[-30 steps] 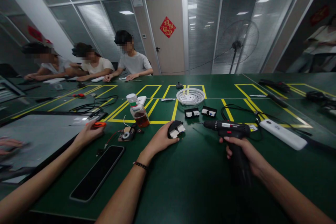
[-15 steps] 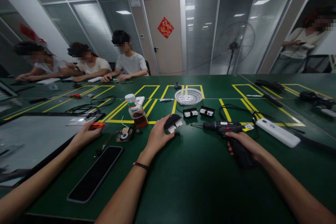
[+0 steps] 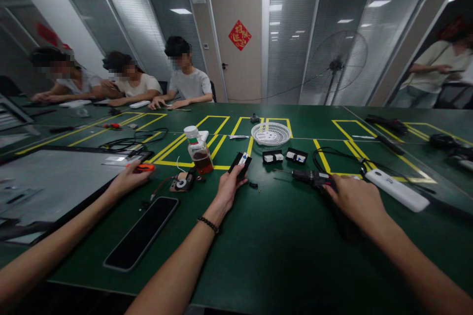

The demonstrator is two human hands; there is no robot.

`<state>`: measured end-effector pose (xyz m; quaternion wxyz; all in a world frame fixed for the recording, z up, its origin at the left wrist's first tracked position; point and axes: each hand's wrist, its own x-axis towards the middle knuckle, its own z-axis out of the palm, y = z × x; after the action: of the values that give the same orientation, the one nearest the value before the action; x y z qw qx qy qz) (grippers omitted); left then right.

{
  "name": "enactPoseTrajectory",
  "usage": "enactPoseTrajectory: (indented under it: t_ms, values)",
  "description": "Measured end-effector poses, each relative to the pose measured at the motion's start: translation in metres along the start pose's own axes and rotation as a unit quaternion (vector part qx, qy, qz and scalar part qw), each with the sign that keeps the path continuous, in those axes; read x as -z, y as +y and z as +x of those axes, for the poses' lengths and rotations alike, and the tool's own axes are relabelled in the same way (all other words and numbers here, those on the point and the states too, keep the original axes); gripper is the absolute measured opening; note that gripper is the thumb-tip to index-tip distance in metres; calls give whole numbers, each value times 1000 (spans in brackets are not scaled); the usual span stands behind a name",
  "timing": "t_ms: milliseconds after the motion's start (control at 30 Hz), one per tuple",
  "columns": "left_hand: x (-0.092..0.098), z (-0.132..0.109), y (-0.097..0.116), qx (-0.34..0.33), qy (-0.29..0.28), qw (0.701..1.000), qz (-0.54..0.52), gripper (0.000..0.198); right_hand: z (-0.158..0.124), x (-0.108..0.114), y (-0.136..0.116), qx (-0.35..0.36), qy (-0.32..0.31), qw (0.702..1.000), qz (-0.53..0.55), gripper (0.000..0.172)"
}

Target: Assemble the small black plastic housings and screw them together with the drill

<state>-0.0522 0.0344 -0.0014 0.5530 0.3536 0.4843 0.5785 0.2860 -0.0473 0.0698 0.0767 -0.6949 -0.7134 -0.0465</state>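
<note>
My left hand [image 3: 226, 186], a dark bead bracelet at its wrist, is closed on a small black part with a white label [image 3: 240, 163] and tips it up off the green table [image 3: 281, 236]. Over at the right, my right hand [image 3: 354, 198] wraps the handle of a black power drill [image 3: 309, 175]. The drill lies flat on the table with its bit pointing left. A tiny black piece [image 3: 253, 185] lies just right of my left hand.
A bottle of brown liquid [image 3: 198, 150], a white fan grille [image 3: 270, 133] and two more black parts [image 3: 272, 157] sit ahead. A phone [image 3: 142, 232] lies near left. A co-worker's hand [image 3: 127, 180] holds an orange tool [image 3: 142, 167]. A white device [image 3: 397, 188] lies far right.
The drill has gone from upright in my right hand to lying flat on the table. My left hand has raised and tilted the small black part and moved it a little forward.
</note>
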Motion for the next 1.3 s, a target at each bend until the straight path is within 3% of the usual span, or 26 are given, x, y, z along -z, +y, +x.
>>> enactPoseTrajectory:
  t_ms: [67, 200, 400, 567, 733, 900, 1000, 1167, 1233, 1300]
  values:
    - [-1, -3, 0, -9, -3, 1000, 2, 49, 6, 6, -29, 93, 6, 995, 41, 35]
    - [-3, -9, 6, -24, 22, 999, 16, 52, 29, -6, -92, 265, -59, 954, 128, 23]
    - [-4, -17, 21, -22, 37, 999, 22, 54, 73, -49, -154, 314, -80, 934, 147, 28]
    - [-3, -19, 24, -21, 36, 999, 27, 53, 89, -62, -170, 331, -90, 930, 132, 19]
    - [-4, -20, 24, -19, 33, 999, 33, 52, 85, -62, -169, 336, -87, 930, 117, 18]
    - [-5, -21, 25, -19, 28, 999, 38, 51, 88, -67, -154, 281, -82, 923, 249, 20]
    - [-7, -21, 25, -20, 25, 999, 44, 49, 91, -70, -146, 203, -107, 871, 434, 25]
    - [-14, -22, 22, -26, 5, 998, 57, 43, 88, -69, -147, 114, -132, 695, 698, 30]
    - [-16, -23, 20, -27, -8, 998, 63, 43, 85, -67, -150, 109, -130, 665, 728, 31]
    - [-17, -22, 16, -33, -23, 997, 67, 46, 82, -65, -153, 109, -130, 658, 733, 33]
